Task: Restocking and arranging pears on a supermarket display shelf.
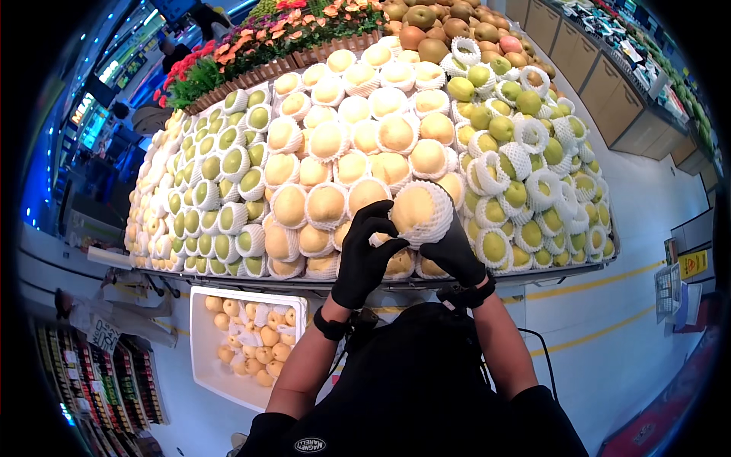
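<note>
My right hand [460, 251], in a black glove, holds a round pale-yellow pear [412, 208] from its right and underside. A white foam net sleeve [437, 220] wraps the pear's right and lower sides, while its upper left face is bare. At the net's lower left edge, my left hand [365, 251], gloved too, has thumb and forefinger pinched on the rim. Its other fingers curl beside the fruit. Below both hands are rows of netted yellow pears [326, 205], stacked on the sloping display, with bare faces turned up.
Netted green pears [220, 165] lie to the left; yellow-green pears with loose foam nets [531, 134] lie to the right. Brown pears [445, 25] and a flower-filled planter [285, 63] stand behind. A white foam box [200, 343] with pears is on the floor; a person [125, 311] is at left.
</note>
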Available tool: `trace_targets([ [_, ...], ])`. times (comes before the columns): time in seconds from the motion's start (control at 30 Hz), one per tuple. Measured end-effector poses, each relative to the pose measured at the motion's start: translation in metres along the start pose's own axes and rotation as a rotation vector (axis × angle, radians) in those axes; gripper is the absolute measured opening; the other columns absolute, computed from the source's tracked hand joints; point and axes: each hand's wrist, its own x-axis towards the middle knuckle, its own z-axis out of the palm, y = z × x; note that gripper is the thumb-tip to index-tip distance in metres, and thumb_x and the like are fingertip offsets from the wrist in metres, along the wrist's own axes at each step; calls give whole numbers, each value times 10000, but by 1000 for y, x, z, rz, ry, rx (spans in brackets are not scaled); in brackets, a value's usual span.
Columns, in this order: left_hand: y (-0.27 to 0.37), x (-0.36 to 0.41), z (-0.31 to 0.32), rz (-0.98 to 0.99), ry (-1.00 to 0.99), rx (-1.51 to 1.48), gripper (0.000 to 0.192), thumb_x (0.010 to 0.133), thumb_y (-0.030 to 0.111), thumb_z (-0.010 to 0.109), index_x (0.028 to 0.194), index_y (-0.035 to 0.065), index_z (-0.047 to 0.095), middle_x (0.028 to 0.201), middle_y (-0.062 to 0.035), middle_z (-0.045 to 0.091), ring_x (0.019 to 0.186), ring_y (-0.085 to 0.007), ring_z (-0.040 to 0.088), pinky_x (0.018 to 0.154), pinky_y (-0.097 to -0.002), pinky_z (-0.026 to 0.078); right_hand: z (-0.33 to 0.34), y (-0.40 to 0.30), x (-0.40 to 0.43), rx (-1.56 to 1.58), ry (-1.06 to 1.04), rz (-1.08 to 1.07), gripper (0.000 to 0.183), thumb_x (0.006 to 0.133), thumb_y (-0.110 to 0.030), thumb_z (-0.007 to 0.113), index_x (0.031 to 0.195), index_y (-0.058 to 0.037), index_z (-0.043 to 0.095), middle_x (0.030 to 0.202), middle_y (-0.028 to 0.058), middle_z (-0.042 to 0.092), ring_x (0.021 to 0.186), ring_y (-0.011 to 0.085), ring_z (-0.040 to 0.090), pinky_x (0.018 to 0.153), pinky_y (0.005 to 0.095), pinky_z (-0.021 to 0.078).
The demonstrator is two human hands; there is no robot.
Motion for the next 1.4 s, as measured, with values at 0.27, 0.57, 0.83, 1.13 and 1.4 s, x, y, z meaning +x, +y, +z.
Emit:
trace_targets([
  [0.27, 4, -1, -3, -56, -26, -172, 327, 680, -30, 708, 949, 48, 539, 1264, -105, 525, 1137, -215, 505, 933, -339, 415, -2, -4, -4, -116, 34, -59, 1055, 588, -184, 863, 1404, -43, 209, 1384, 96, 354, 1294, 225, 344, 1074, 370, 299],
  [0.57, 9, 5, -22, 3, -206, 69, 706, 678, 74, 754, 1322, 99, 466, 1329, -75, 482, 1203, -230, 468, 954, -334, 407, 1, 3, 5, -485, -103, -261, 1031, 542, -196, 858, 1374, -45, 268, 1341, 107, 374, 1254, 255, 379, 1040, 371, 334],
  [0.83, -22, 4, -21, -474, -189, -541, 577, 935, 188, 513, 1440, 77, 258, 1354, -103, 427, 1234, -178, 409, 1000, -347, 378, 38, -27, 16, -531, 49, -148, 975, 602, -215, 861, 1366, -15, 290, 1337, 176, 410, 1262, 282, 399, 1039, 394, 345],
  [1.13, -35, 24, -43, -591, -118, -1077, 570, 941, 246, 530, 1409, 29, 289, 1384, -73, 407, 1259, -182, 415, 1033, -333, 376, 66, -46, 44, -918, -24, -226, 1009, 587, -266, 858, 1381, 7, 299, 1356, 245, 368, 1259, 401, 359, 1047, 433, 317],
  [1.4, -59, 26, -72, -430, -116, -806, 635, 956, 319, 493, 1461, 86, 187, 1404, -72, 374, 1261, -200, 395, 988, -349, 406, 93, -39, 83, -946, -13, -209, 904, 579, -131, 829, 1317, 21, 330, 1275, 209, 426, 1201, 348, 426, 1017, 396, 362],
])
